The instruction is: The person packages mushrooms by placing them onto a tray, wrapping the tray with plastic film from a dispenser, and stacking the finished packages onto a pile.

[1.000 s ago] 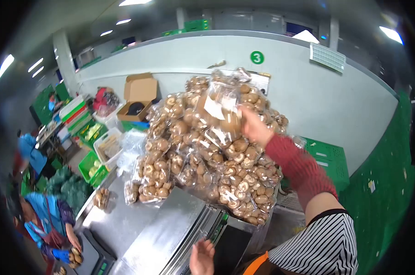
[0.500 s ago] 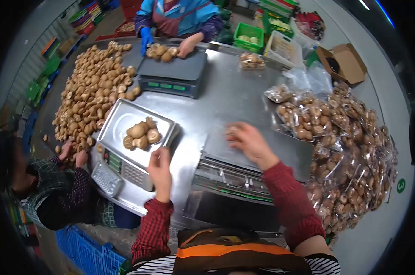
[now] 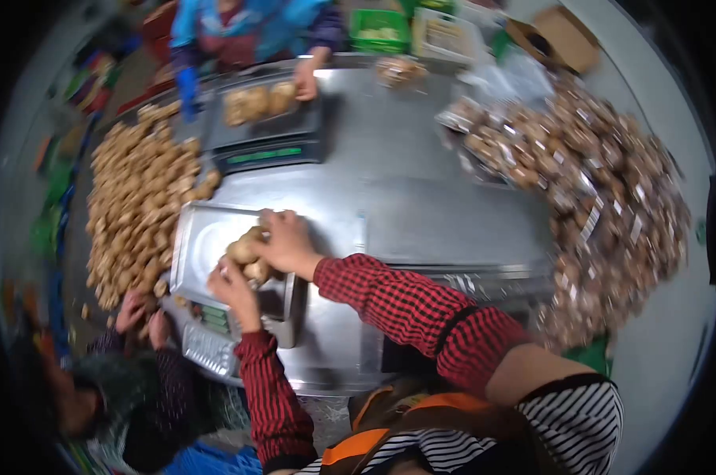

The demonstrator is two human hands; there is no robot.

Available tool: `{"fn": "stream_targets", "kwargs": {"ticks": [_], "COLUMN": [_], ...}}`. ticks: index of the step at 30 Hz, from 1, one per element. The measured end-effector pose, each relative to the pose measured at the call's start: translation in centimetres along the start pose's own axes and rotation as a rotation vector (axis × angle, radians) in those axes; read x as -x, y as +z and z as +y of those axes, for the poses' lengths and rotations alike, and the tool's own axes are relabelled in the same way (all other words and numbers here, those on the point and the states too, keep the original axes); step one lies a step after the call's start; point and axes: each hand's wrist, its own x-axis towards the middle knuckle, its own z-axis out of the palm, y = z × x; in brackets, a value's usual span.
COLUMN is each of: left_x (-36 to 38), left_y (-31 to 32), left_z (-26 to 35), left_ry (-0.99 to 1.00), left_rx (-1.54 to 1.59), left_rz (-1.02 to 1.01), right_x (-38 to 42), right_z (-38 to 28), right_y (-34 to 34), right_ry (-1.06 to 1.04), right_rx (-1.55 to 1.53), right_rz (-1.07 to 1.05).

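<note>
A small pile of brown mushrooms (image 3: 244,250) lies on the metal tray (image 3: 203,229) of the near scale. My right hand (image 3: 287,244) reaches across from the right, its fingers curled round the far and right side of the pile. At the near left side, my left hand (image 3: 234,294) has its bent fingers against the same mushrooms. Between them the two hands cup the pile, and some of it is hidden by the fingers. Just below the tray sits the scale's keypad and display (image 3: 214,318), partly covered by my left wrist.
A large heap of loose mushrooms (image 3: 132,206) spreads on the left, where a co-worker's hands (image 3: 140,313) work. Across the table another person handles mushrooms on a second scale (image 3: 265,150). Bagged mushrooms (image 3: 603,214) are piled on the right. The wrapping machine (image 3: 469,279) stands near my right arm.
My right hand has swung left from above the wrapping machine to the mushrooms on the tray. My left hand has moved left to the pile. The camera view has shifted.
</note>
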Motion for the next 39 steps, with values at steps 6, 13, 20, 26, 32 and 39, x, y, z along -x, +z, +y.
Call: {"fn": "stream_targets", "kwargs": {"ticks": [6,13,20,26,32,39], "left_x": [10.9,21.2,26.5,27.6,24.5,7.5], "left_y": [-1.8,8.6,17.7,20.7,16.2,12.0], "left_z": [16.0,26.7,34.4,37.3,33.6,30.2], "left_ry": [0.307,0.446,0.460,0.445,0.599,0.641], "left_rx": [0.387,0.640,0.669,0.683,0.751,-0.064], "left_rz": [-0.231,-0.742,-1.141,-1.194,-0.902,-0.216], "right_x": [10.1,19.5,23.7,24.0,23.9,19.3], "right_z": [4.0,13.8,23.6,26.0,27.0,14.4], "right_y": [-15.6,-31.7,-39.9,-42.5,-41.3,-35.4], "right_ry": [-0.132,0.330,0.440,0.582,0.488,-0.080], "right_rx": [-0.153,0.022,-0.089,-0.084,0.133,0.152], "right_rz": [0.387,0.586,0.738,0.847,0.982,1.001]}}
